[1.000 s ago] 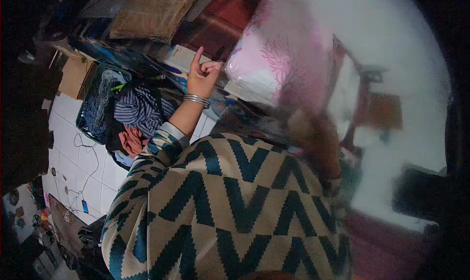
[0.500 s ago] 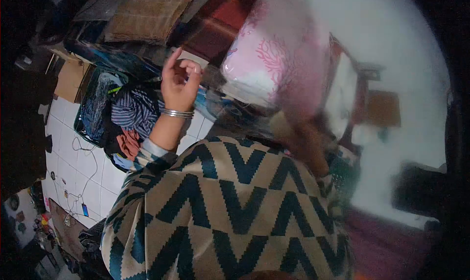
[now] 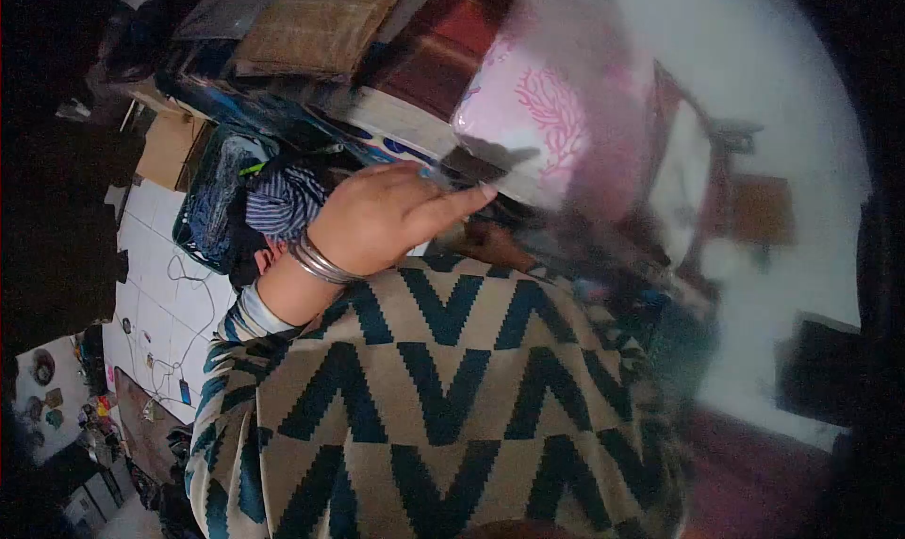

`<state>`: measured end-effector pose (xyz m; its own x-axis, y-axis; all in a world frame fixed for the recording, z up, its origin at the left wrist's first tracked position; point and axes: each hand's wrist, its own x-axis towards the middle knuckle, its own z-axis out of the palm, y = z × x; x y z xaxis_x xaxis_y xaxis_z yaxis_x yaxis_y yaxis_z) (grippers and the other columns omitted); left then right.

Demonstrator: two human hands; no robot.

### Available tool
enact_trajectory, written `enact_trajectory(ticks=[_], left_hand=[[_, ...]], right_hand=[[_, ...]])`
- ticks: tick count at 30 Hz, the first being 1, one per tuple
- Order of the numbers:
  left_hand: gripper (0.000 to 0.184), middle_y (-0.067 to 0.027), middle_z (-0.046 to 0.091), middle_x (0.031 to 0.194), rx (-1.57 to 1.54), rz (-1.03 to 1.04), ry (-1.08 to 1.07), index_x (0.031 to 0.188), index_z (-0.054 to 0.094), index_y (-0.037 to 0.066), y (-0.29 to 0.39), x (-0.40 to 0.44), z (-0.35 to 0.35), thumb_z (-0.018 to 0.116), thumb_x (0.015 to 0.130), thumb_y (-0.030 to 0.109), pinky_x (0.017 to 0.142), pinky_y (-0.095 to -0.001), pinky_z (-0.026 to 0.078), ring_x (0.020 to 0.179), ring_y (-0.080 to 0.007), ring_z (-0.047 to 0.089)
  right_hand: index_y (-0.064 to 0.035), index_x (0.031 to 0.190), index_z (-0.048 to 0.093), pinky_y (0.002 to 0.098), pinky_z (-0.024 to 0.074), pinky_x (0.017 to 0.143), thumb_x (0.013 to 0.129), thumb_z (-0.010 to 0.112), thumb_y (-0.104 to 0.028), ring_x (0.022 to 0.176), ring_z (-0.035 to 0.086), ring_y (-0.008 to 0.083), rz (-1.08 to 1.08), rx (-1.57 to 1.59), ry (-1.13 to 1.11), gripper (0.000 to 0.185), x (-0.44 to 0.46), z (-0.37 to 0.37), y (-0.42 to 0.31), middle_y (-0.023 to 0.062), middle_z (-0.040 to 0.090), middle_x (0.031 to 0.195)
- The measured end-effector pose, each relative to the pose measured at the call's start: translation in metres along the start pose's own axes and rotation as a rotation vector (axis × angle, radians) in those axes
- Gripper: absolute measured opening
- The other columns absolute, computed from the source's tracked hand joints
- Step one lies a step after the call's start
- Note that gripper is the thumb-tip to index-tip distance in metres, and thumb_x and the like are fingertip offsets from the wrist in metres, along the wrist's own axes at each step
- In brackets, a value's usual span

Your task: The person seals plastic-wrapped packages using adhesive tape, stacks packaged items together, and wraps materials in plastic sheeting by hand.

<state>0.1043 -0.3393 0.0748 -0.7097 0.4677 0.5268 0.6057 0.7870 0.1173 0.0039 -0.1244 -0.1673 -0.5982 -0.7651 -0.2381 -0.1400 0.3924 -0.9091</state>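
Observation:
My left hand (image 3: pixel 377 217), with metal bangles (image 3: pixel 322 262) at the wrist, reaches across the middle of the view, its back towards me. Its thumb stretches right, below the corner of a pink-and-white package (image 3: pixel 551 115) with a coral print. The other fingers are partly hidden, and I see nothing held in them. Just beyond them is the pale, blue-marked edge of a stacked item (image 3: pixel 401 129). My right hand (image 3: pixel 500 247) is low in shadow, close to my patterned top (image 3: pixel 443 379); its fingers are too dark and covered to read.
A dark green basket (image 3: pixel 203 204) of clothes, with a striped cloth (image 3: pixel 283 200) on top, stands left on white floor tiles (image 3: pixel 160 285). A cardboard box (image 3: pixel 172 148) is beside it. A brown wrapped package (image 3: pixel 316 25) lies at the top. A cable crosses the floor.
My left hand has come down and right from its raised pose, turning its back towards me. My right hand has moved left, nearer to it. The view has shifted slightly.

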Motion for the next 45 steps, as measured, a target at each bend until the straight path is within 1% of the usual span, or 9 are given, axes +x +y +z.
enact_trajectory(ticks=[6,8,10,14,18,21,28,33,45], left_hand=[[0.044,-0.0075,0.061,0.074,0.055,-0.051,-0.195,0.12,0.056,0.017,-0.002,-0.013,-0.003,0.059,0.077,0.014,0.064,-0.0353,0.051,0.07,-0.0257,0.062],[0.044,-0.0072,0.06,0.073,0.051,-0.064,-0.174,0.121,0.055,0.017,-0.007,-0.021,-0.001,0.057,0.077,0.013,0.063,-0.0352,0.05,0.069,-0.0256,0.061],[0.043,-0.0068,0.059,0.072,0.04,-0.077,-0.147,0.121,0.055,0.017,-0.01,-0.028,-0.003,0.055,0.078,0.012,0.062,-0.0351,0.05,0.067,-0.0254,0.06],[0.047,-0.0072,0.058,0.07,0.03,-0.157,-0.17,0.123,0.053,0.017,-0.014,-0.041,-0.012,0.057,0.076,0.012,0.061,-0.0357,0.049,0.066,-0.0259,0.059],[0.054,-0.0077,0.058,0.07,0.035,-0.196,-0.104,0.126,0.051,0.018,-0.015,-0.054,-0.017,0.061,0.073,0.01,0.062,-0.0365,0.048,0.066,-0.0267,0.059],[0.056,-0.008,0.058,0.071,-0.024,-0.242,-0.025,0.127,0.05,0.018,-0.021,-0.063,-0.014,0.062,0.073,0.01,0.063,-0.0371,0.048,0.067,-0.0271,0.059],[0.053,-0.0062,0.06,0.07,0.015,-0.299,-0.037,0.128,0.048,0.018,-0.03,-0.075,0.003,0.056,0.075,0.012,0.061,-0.0369,0.049,0.064,-0.0261,0.061],[0.048,-0.0065,0.06,0.07,-0.019,-0.273,0.067,0.126,0.049,0.018,-0.032,-0.076,0.009,0.055,0.079,0.012,0.06,-0.0372,0.05,0.064,-0.0263,0.061],[0.047,-0.0089,0.062,0.075,-0.014,-0.252,-0.012,0.127,0.048,0.019,-0.03,-0.067,0.006,0.056,0.081,0.015,0.062,-0.0382,0.05,0.067,-0.0278,0.061]], right_hand=[[-0.0025,0.101,0.063,0.0418,0.0466,0.079,0.081,0.064,-0.037,0.09,0.06,0.0346,0.086,-0.356,-0.09,0.04,0.006,0.005,-0.057,0.017,0.064,0.096],[-0.0038,0.101,0.063,0.0431,0.0461,0.077,0.079,0.064,-0.031,0.088,0.058,0.037,-0.424,-0.141,0.109,0.035,0.012,-0.007,-0.053,0.0168,0.062,0.093],[-0.0064,0.104,0.062,0.0425,0.045,0.078,0.076,0.064,-0.027,0.089,0.057,0.0365,-0.329,-0.723,0.162,0.034,0.005,-0.043,-0.116,0.016,0.061,0.093],[-0.0131,0.11,0.061,0.0443,0.0413,0.089,0.073,0.065,-0.026,0.107,0.053,0.0311,-0.77,-0.969,0.368,0.04,0.047,-0.096,-0.183,0.0114,0.059,0.11],[-0.0224,0.108,0.064,0.0437,0.0395,0.095,0.072,0.064,-0.028,0.117,0.049,0.0269,-0.65,-1.23,0.192,0.036,0.089,-0.112,-0.181,0.0085,0.059,0.116],[-0.014,0.103,0.067,0.044,0.0404,0.094,0.072,0.063,-0.018,0.115,0.049,0.0261,-0.443,-1.419,-0.092,0.032,0.1,-0.114,-0.183,0.0069,0.062,0.112],[-0.0109,0.096,0.067,0.0426,0.0422,0.093,0.073,0.059,-0.012,0.099,0.059,0.0195,-0.626,-1.31,-0.159,0.025,0.114,-0.123,-0.16,0.001,0.064,0.104],[-0.009,0.095,0.066,0.0417,0.0415,0.094,0.074,0.057,-0.013,0.102,0.057,0.027,-0.992,-1.33,0.169,0.023,0.084,-0.126,-0.141,0.0086,0.063,0.099],[0.0012,0.105,0.061,0.0395,0.0381,0.099,0.075,0.063,-0.012,0.121,0.046,0.0293,-0.901,-1.307,0.141,0.034,0.056,-0.11,-0.14,0.015,0.057,0.117]])
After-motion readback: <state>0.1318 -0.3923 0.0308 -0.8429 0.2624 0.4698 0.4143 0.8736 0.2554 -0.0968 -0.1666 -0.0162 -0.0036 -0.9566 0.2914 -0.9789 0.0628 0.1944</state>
